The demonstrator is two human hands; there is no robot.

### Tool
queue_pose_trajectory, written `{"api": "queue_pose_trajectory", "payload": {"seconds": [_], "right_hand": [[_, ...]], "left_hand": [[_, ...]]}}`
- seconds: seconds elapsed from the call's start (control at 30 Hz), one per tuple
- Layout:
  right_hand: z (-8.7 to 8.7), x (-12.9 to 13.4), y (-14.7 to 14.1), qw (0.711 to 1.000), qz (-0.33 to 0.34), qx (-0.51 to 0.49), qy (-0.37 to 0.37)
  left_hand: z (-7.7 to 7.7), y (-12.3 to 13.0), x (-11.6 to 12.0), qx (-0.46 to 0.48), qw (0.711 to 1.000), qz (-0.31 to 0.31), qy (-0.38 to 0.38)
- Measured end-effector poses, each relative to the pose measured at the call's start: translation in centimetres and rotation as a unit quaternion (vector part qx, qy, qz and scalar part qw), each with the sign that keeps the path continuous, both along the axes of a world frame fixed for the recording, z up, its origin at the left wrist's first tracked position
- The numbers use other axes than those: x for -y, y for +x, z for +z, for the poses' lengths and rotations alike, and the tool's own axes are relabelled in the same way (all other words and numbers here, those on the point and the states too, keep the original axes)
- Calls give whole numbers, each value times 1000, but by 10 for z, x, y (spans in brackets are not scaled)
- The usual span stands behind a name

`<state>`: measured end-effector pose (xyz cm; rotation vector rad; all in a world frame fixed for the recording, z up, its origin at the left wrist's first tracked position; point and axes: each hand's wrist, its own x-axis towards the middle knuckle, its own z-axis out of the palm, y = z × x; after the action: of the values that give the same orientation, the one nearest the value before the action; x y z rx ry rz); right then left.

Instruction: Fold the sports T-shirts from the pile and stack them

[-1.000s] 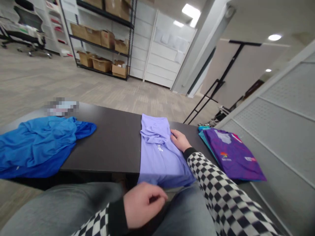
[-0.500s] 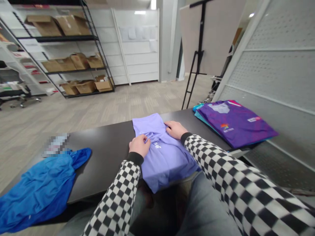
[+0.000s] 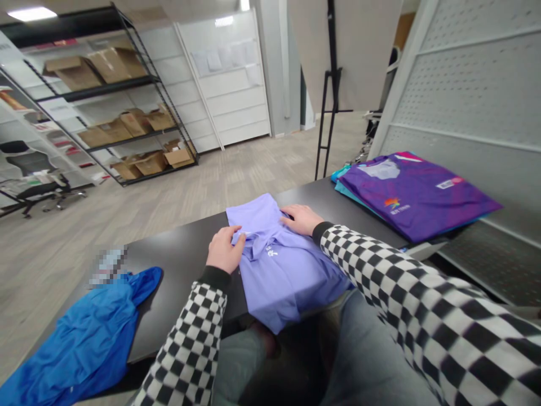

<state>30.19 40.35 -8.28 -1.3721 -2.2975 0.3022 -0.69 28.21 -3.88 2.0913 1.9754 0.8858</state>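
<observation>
A lavender shirt (image 3: 291,276) lies partly folded and wrinkled over the middle of the dark table, its near part hanging over the front edge. My left hand (image 3: 225,248) is at the shirt's left edge, thumb and fingers apart, with nothing held between them. Across from it, my right hand (image 3: 301,219) rests on the shirt's right edge with its fingers spread out. A small white print shows on the fabric between the hands.
The dark table (image 3: 177,254) bears a crumpled blue shirt (image 3: 93,327) at left, beside a blurred flat item (image 3: 107,267). Folded purple clothing (image 3: 418,197) lies on teal fabric at right. Beyond are an easel (image 3: 323,124) and a shelf of boxes (image 3: 114,84).
My left hand has let go of the pinched lavender fabric and moved slightly left, its fingers opening. My right hand stays at the shirt's right edge. The head view has tilted.
</observation>
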Motion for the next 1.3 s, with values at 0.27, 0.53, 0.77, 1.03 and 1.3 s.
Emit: {"api": "queue_pose_trajectory", "payload": {"seconds": [0.27,0.53,0.77,1.03,1.3], "right_hand": [[-4,1,4,1000,-6,-13,-3],[3,-50,3,992,-61,-101,-43],[0,-131,-26,986,162,3,40],[-9,-151,-19,972,232,-19,32],[-8,-158,-6,981,186,-30,40]], "left_hand": [[-5,16,-69,-83,990,-25,-107],[-21,14,-79,-67,996,-53,-31],[-26,11,-71,-66,994,-82,-13],[-5,20,-46,-19,966,-257,14],[-4,27,-37,-1,947,-320,-7]]}}
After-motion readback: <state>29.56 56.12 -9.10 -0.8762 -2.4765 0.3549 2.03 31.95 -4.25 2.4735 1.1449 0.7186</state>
